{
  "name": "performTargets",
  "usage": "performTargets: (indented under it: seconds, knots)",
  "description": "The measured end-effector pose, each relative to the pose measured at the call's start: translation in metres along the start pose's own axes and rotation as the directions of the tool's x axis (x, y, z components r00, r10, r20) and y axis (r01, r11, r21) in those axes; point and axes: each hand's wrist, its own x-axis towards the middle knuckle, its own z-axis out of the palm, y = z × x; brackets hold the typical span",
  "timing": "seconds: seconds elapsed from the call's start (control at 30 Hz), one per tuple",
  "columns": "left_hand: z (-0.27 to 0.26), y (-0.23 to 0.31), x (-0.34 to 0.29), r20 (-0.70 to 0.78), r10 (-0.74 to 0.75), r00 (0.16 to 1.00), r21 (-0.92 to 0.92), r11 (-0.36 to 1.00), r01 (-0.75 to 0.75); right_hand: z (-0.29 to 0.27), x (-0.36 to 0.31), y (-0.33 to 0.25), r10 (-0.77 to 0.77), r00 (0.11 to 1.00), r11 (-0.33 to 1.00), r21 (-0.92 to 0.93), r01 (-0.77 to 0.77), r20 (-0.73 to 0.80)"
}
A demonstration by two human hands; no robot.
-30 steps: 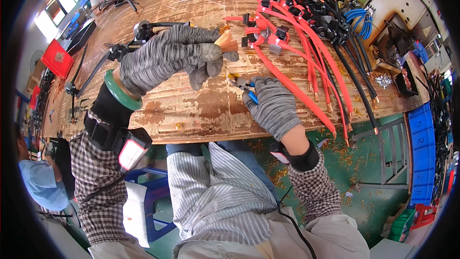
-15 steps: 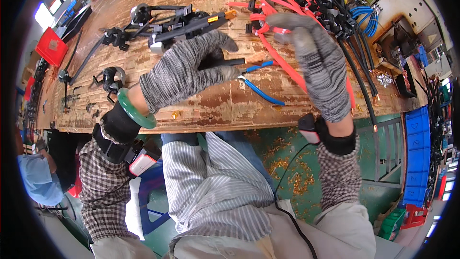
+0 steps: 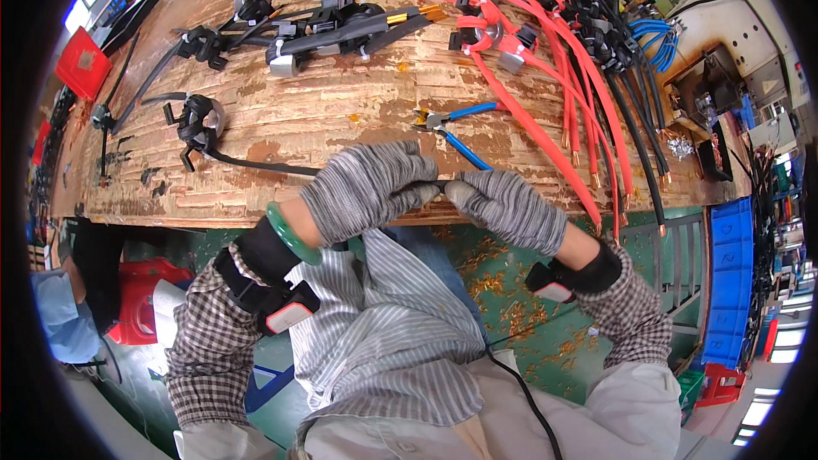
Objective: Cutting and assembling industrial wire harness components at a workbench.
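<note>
A black cable [image 3: 264,167] runs along the front of the workbench from a black clamp-like part with a metal ring [image 3: 200,125]. My left hand [image 3: 368,189], in a grey striped glove, is closed round this cable. My right hand [image 3: 511,209], gloved the same way, pinches the cable's end close to my left fingertips. Only a short dark piece shows between the two hands; the tip is hidden by the gloves. Just beyond my hands lie blue-handled cutting pliers [image 3: 464,129], their jaws pointing left.
The worn wooden workbench [image 3: 341,111] ends just under my hands. Black cable assemblies [image 3: 332,30] lie at the far left-centre. Red cables [image 3: 528,128] and black cables [image 3: 639,136] spread over the right side. A red bin [image 3: 83,64] stands at left, blue bins [image 3: 728,281] at right.
Both hands have come together near the bench's front edge. My right hand has left the red cables and now grips the black cable's end. The bared copper end is no longer visible.
</note>
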Motion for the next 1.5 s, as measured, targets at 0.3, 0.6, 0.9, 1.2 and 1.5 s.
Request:
performTargets:
  seconds: [0.3,0.6,0.9,1.2,1.5]
  knots:
    - [-0.038,0.010,-0.005,-0.161,0.027,0.987,0.536,0.842,0.065,0.013,-0.017,0.006,0.032,0.922,0.959,-0.248,-0.137,-0.386]
    - [-0.188,-0.068,-0.077,-0.250,-0.767,0.591,0.800,0.181,0.572,0.010,-0.014,0.011,0.460,0.851,0.773,0.586,-0.244,-0.252]
    - [-0.185,-0.066,-0.070,0.084,-0.875,0.476,0.184,0.483,0.856,-0.008,-0.023,-0.008,0.476,0.864,0.430,0.901,-0.066,-0.164]
    - [-0.155,0.064,0.059,-0.141,-0.491,0.860,0.223,0.830,0.511,-0.091,-0.136,0.017,0.507,0.531,0.687,0.690,0.226,-0.679]
    - [-0.111,0.027,0.279,-0.230,0.036,0.973,0.870,0.456,0.189,-0.107,-0.127,0.049,0.264,0.140,0.930,0.290,0.227,-0.954]
